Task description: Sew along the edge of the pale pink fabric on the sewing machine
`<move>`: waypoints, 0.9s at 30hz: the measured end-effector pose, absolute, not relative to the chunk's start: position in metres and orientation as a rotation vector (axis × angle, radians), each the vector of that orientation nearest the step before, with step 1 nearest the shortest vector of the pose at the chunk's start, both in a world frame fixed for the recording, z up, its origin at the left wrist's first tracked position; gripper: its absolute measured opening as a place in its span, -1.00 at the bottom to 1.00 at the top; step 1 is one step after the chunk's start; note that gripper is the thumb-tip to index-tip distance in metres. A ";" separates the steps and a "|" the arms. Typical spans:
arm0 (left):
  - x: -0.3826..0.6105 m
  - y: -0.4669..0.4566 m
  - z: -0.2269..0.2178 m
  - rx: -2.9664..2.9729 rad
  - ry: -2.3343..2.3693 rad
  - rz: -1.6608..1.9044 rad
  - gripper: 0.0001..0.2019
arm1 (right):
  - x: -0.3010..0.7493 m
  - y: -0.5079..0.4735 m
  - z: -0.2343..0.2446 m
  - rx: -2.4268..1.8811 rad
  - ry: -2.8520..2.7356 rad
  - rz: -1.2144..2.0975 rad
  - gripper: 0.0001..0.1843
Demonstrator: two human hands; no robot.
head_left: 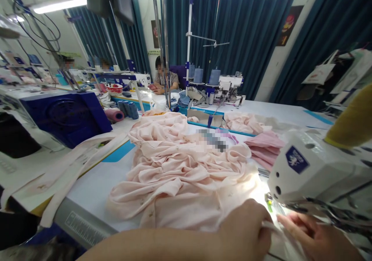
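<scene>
A heap of pale pink fabric (180, 172) lies bunched on the white table in front of me. My left hand (247, 230) reaches across from the lower left, its fingers closed on the near edge of that fabric close to the lit needle area. My right hand (308, 234) rests just to the right, under the head of the white sewing machine (316, 168), fingers pinching the same white-pink fabric edge. The needle itself is hidden by the machine head.
A yellow thread cone (353, 121) stands on the machine. Folded pink pieces (264, 145) lie behind. A blue machine box (66, 114) sits at left, with pale fabric strips (58, 172) draped over the table edge. Other people sit at sewing stations at the back.
</scene>
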State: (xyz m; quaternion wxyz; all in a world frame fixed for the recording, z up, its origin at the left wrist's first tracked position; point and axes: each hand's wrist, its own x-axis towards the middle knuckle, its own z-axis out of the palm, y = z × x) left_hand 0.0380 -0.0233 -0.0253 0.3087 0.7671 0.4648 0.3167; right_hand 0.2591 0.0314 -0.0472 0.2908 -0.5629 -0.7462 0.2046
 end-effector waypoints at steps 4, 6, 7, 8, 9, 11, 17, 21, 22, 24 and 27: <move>0.022 -0.014 -0.009 1.528 1.169 1.015 -0.89 | 0.240 -0.003 -0.027 -1.003 -2.269 -0.005 -0.80; 0.018 -0.007 -0.006 1.468 1.107 1.006 -0.86 | 0.231 -0.008 -0.021 -0.823 -2.240 -0.161 -0.72; 0.016 -0.004 -0.006 1.454 1.084 0.997 -0.84 | 0.228 -0.009 -0.020 -0.835 -2.220 -0.135 -0.71; 0.015 -0.001 -0.007 1.436 1.058 0.990 -0.81 | 0.227 -0.010 -0.019 -0.887 -2.214 -0.034 -0.72; 0.015 0.001 -0.007 1.423 1.031 0.981 -0.79 | 0.227 -0.010 -0.019 -0.971 -2.206 0.128 -0.73; 0.015 0.002 -0.008 1.422 0.978 0.977 -0.80 | 0.228 -0.011 -0.020 -1.143 -2.140 0.553 -0.70; 0.014 -0.007 0.006 1.643 0.861 1.057 -0.86 | 0.225 -0.006 -0.018 -1.148 -1.925 1.330 -0.41; 0.012 -0.013 0.009 1.947 0.744 1.185 -0.66 | 0.222 -0.003 -0.017 -1.172 -1.884 1.311 -0.48; 0.011 -0.013 0.008 1.977 0.760 1.213 -0.61 | 0.222 -0.003 -0.018 -1.207 -1.854 1.283 -0.48; 0.011 -0.014 0.005 2.003 0.809 1.254 -0.54 | 0.223 -0.003 -0.020 -1.304 -1.776 1.218 -0.45; 0.012 -0.015 0.001 1.968 0.894 1.242 -0.45 | 0.225 -0.003 -0.020 -1.453 -1.665 1.133 -0.42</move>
